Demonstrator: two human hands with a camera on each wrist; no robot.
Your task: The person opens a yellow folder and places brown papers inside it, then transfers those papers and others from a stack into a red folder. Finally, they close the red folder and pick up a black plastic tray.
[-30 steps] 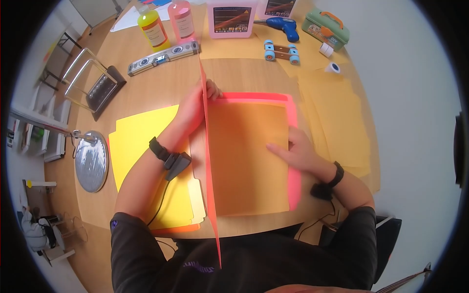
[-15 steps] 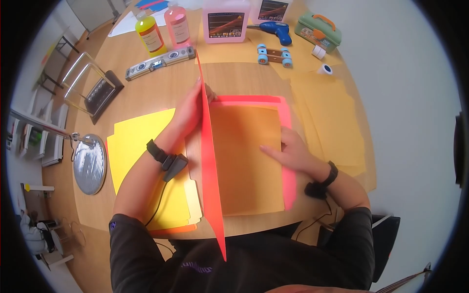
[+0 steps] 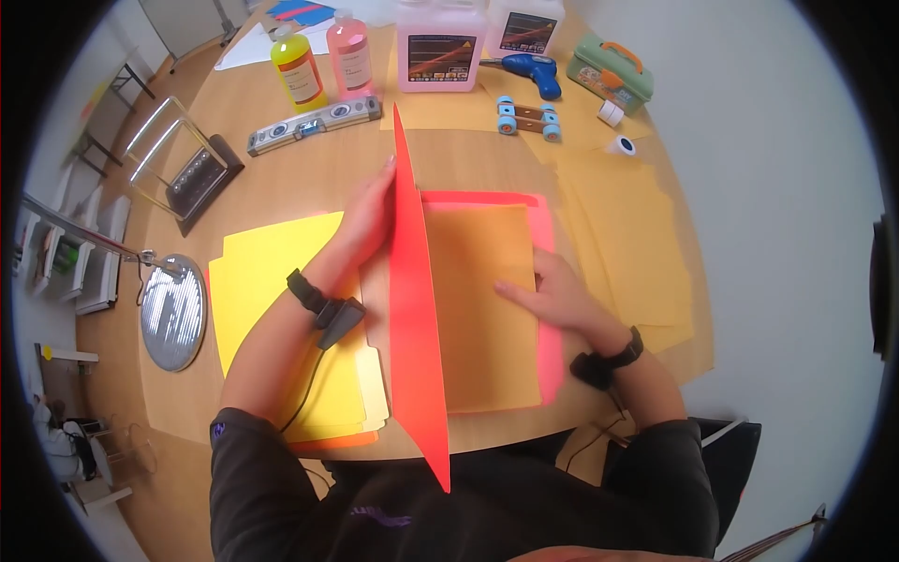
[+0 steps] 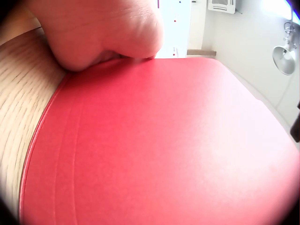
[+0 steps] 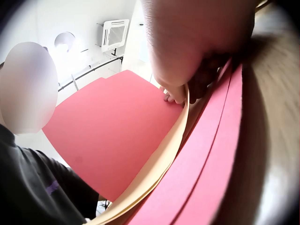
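Note:
A red folder stands open on the table, its front cover (image 3: 414,318) raised nearly upright. My left hand (image 3: 368,217) holds that cover near its far edge, palm on the outer side; its fingertips (image 5: 174,97) show past the cover in the right wrist view. Tan paper sheets (image 3: 487,318) lie inside, over the folder's pinkish-red back part (image 3: 550,361). At the sheets' right edge, my right hand (image 3: 554,292) pinches them, thumb on top and fingers curled underneath. The right wrist view shows the sheets' edges (image 5: 157,176) bowed upward beside the cover.
Yellow folders (image 3: 281,281) lie stacked on the left, and tan paper (image 3: 627,253) on the right. Farther back are a spirit level (image 3: 316,125), two bottles, two jugs (image 3: 440,47), a blue power tool (image 3: 534,73), a wheeled toy (image 3: 528,119) and a green box (image 3: 609,75).
The raised cover has tilted rightward, over the tan sheets, showing more of its red outer face. My left hand has moved with it. My right hand keeps its pinch at the sheets' edge.

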